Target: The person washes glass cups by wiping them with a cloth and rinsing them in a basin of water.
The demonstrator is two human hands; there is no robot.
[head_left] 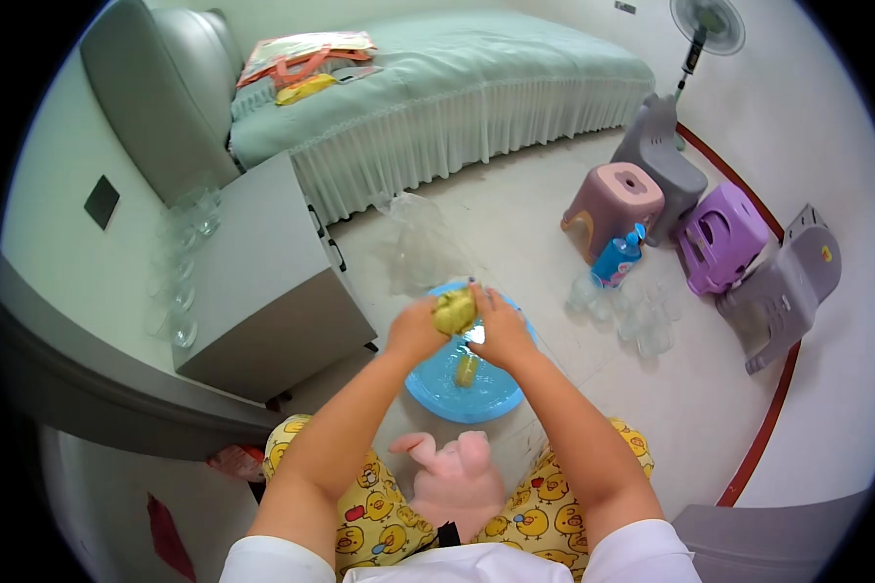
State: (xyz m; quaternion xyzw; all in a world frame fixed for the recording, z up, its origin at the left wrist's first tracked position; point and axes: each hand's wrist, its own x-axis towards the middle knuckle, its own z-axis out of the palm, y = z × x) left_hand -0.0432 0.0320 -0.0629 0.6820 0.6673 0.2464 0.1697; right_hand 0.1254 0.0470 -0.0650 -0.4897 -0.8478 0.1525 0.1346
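Over a blue basin [467, 409] of water on the floor, a crumpled yellow-green cloth [455, 311] is bunched between my hands. My left hand [419, 330] is closed around its left side. On the other side, my right hand [501, 332] presses against the cloth, its fingers pointing up and forward and partly hiding the grip. Below them, a small yellowish shape [467, 370] shows in the water; I cannot tell whether it is an object or a reflection.
Clear glasses [644, 325] stand on the floor at right beside a blue bottle [617, 257]. Behind them are a pink stool [617, 199] and a purple stool [721, 238]. More glasses [183, 325] line the grey cabinet [262, 282]. A plastic bag [423, 243] lies beyond the basin.
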